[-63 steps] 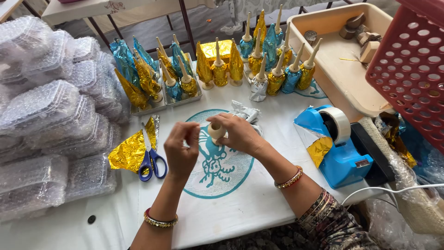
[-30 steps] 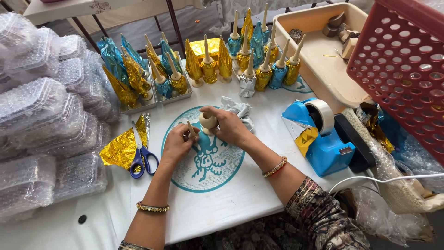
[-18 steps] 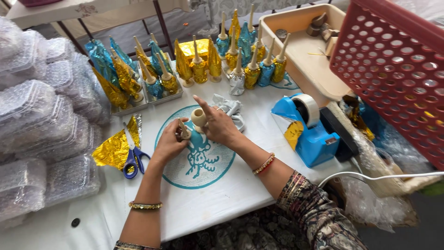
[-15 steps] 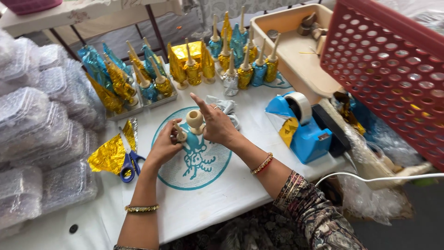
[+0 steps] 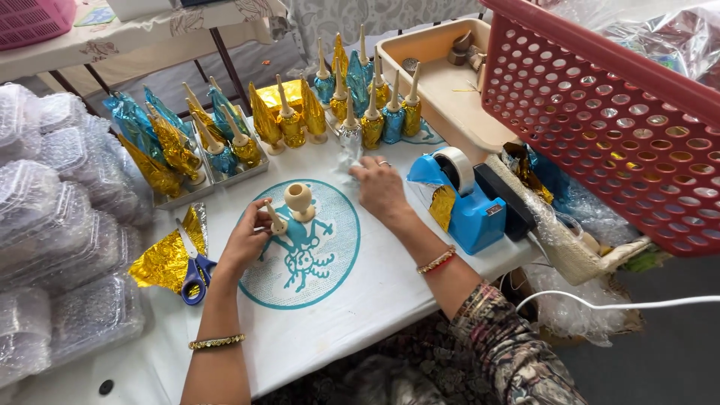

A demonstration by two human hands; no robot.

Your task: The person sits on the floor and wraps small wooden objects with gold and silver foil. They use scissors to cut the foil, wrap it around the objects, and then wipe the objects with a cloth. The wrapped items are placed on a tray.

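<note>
The left hand [image 5: 244, 241] pinched a small cream cone-shaped piece [image 5: 275, 222] between narrow fingertips, just left of the cream wooden goblet-shaped stand [image 5: 299, 202], which stood upright on the teal round print of the white table cover [image 5: 375, 292]. The right hand [image 5: 380, 189] lay flatter, fingers spread over a piece of silver foil [image 5: 349, 156] farther off; whether it gripped the foil could not be told. Blue-handled scissors [image 5: 193, 271] rested on gold foil [image 5: 166, 259] at left, and a blue tape dispenser [image 5: 465, 202] stood right.

Bright, even daylight covers the white table [image 5: 337, 300]; shadows beneath the hands are soft. Glare sparkles on the foil-wrapped pieces [image 5: 285, 120] and the clear plastic containers [image 5: 52, 225] at left. Edges bend slightly; focus is sharp.
</note>
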